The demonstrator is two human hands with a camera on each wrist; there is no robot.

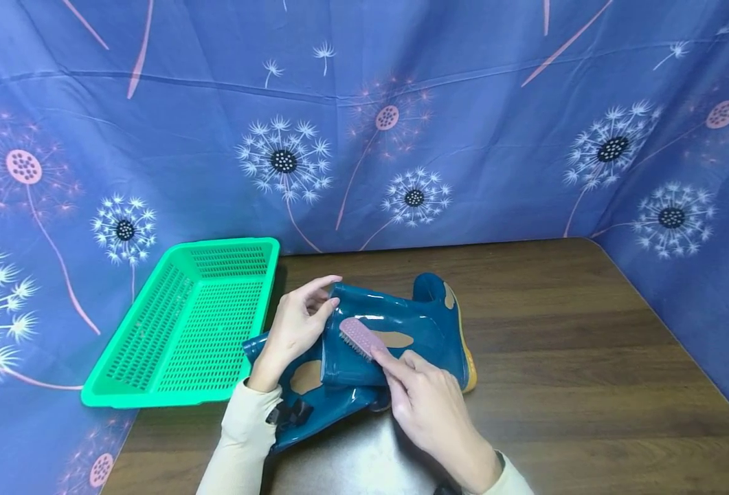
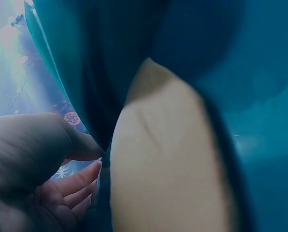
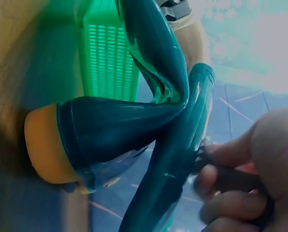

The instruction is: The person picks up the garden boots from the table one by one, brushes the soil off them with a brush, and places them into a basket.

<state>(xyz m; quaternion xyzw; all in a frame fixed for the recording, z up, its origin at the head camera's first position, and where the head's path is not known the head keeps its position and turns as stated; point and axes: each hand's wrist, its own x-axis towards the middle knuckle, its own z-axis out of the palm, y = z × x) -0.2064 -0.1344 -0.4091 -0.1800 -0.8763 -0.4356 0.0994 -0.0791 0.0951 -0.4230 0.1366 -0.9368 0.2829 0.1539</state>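
Two glossy teal rain boots (image 1: 401,337) with tan patches and yellow soles lie crossed on the brown table (image 1: 556,330). My left hand (image 1: 296,326) grips the open top of the upper boot's shaft (image 2: 100,96), fingers curled over its rim. My right hand (image 1: 422,399) holds a pink scrubbing brush (image 1: 356,337) with its bristles pressed on that boot's shaft. In the right wrist view the yellow sole (image 3: 44,145) shows at left and the fingers (image 3: 231,193) wrap the brush handle. The left wrist view is filled by teal rubber and a tan patch (image 2: 168,164).
A green plastic basket (image 1: 191,323) sits at the table's left end, just beside the boots. Blue dandelion-print cloth (image 1: 463,124) walls the back and both sides. Bare tabletop stretches to the right of the boots.
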